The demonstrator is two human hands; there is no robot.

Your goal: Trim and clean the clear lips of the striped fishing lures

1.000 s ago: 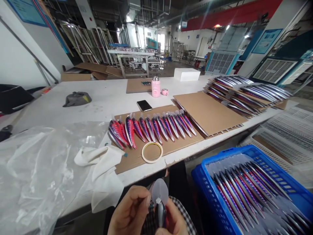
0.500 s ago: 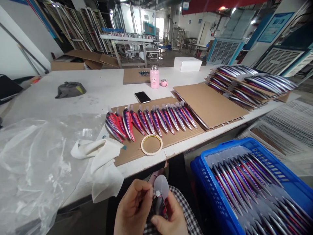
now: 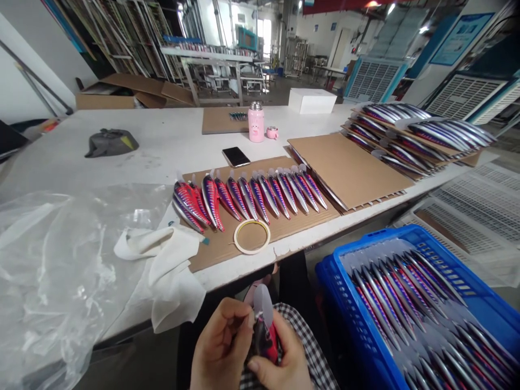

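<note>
From the head view, I see the right hand [image 3: 286,352] wrapped around a striped lure [image 3: 263,341], held over the checked cloth [image 3: 314,338] on the person's lap, its clear lip [image 3: 263,303] upward. The left hand [image 3: 221,341] has thumb and forefinger drawn close beside that lip (whether they grip anything, I can't tell). In front, a tape roll [image 3: 267,245] and a row of lures [image 3: 271,197] lie on cardboard [image 3: 300,226]; a blue basket [image 3: 341,309] holds more.
</note>
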